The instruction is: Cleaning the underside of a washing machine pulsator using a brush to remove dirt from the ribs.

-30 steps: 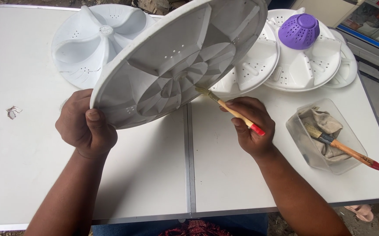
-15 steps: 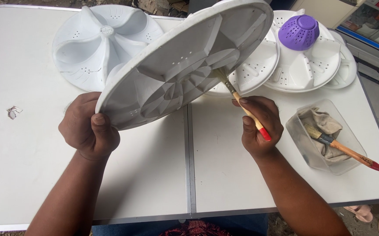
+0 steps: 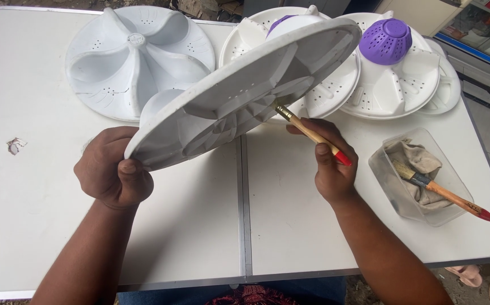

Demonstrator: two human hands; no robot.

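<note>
1. Fingers of the left hand (image 3: 112, 175) are curled shut around the lower rim of a white ribbed disc (image 3: 239, 93), which is held tilted above the table, underside toward the camera.
2. Fingers of the right hand (image 3: 330, 164) are closed on the wooden handle of a red-tipped brush (image 3: 311, 134), whose bristle end is pressed against the disc's ribs near its centre.
3. Behind the disc, three similar white discs are laid flat on the table: one (image 3: 132, 59) at the far left and two overlapping at the right, the farthest (image 3: 409, 93) topped by a purple perforated cap (image 3: 385, 40).
4. A clear plastic tub (image 3: 420, 178) holding a rag and a second brush is set near the right edge.
5. All is borne by a white folding table (image 3: 30, 226) with a central seam; a floor is glimpsed beyond the right edge.
</note>
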